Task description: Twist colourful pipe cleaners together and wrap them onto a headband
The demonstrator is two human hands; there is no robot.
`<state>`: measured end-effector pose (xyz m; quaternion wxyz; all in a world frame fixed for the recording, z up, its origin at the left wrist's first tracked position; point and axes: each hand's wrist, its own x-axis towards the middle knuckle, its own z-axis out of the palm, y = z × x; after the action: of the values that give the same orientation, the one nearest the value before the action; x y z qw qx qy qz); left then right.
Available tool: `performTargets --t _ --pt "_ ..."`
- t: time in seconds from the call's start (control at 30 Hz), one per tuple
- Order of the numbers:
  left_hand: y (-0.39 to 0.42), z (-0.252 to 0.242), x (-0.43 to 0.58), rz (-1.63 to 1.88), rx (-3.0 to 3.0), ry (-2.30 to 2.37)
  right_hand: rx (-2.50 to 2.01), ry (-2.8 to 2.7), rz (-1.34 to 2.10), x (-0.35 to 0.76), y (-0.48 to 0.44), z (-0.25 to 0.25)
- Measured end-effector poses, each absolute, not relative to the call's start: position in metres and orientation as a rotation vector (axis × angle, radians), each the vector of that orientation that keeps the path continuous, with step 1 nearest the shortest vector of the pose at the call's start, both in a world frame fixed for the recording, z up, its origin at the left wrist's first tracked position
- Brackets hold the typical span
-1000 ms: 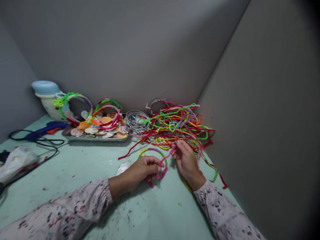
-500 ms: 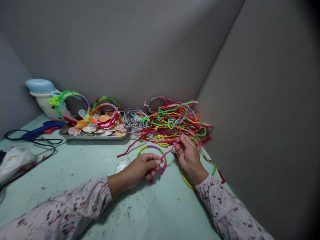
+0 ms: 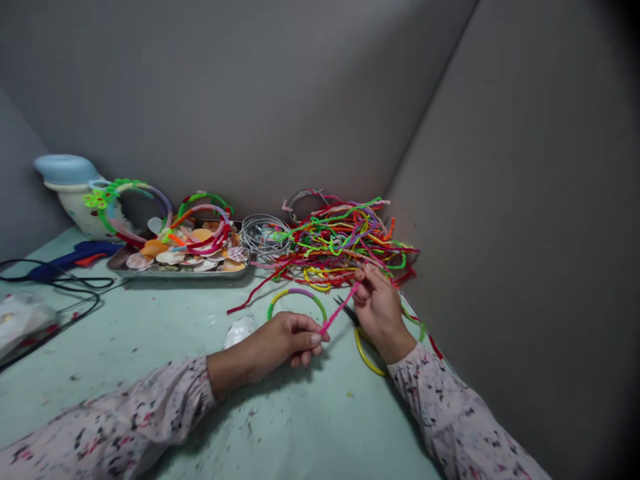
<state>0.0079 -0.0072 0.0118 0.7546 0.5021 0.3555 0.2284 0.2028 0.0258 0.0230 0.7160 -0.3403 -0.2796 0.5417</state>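
A pink fuzzy stem (image 3: 341, 309) stretches at a slant between my two hands. My left hand (image 3: 293, 339) pinches its lower end beside a headband-like ring (image 3: 301, 292) wrapped in green, yellow and purple; part of the ring is hidden behind this hand. My right hand (image 3: 375, 297) pinches the upper end, in front of a tangled pile of coloured fuzzy stems (image 3: 345, 233). Scissors with yellow handles (image 3: 369, 355) lie on the table, partly under my right hand, their dark blades pointing up and left.
Shells and wrapped rings fill a metal tray (image 3: 175, 275). Coiled silver wire (image 3: 265, 235) sits beside it. At the left are a blue glue gun (image 3: 70, 259), a black cord (image 3: 83, 288), a plastic bag (image 3: 25, 321) and a blue-lidded container (image 3: 75, 200). Grey walls rise behind.
The pink stem is now straighter between my hands. My left hand covers more of the ring's lower right part. The whole view has shifted slightly, moving the tray and pile left.
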Motion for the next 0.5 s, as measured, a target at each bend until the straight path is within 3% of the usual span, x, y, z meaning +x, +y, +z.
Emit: performTargets --t 0.5 --pt "-0.0140 0.0223 0.0075 0.380 1.204 0.595 -0.730 -0.573 1.293 0.1961 0.0225 0.0285"
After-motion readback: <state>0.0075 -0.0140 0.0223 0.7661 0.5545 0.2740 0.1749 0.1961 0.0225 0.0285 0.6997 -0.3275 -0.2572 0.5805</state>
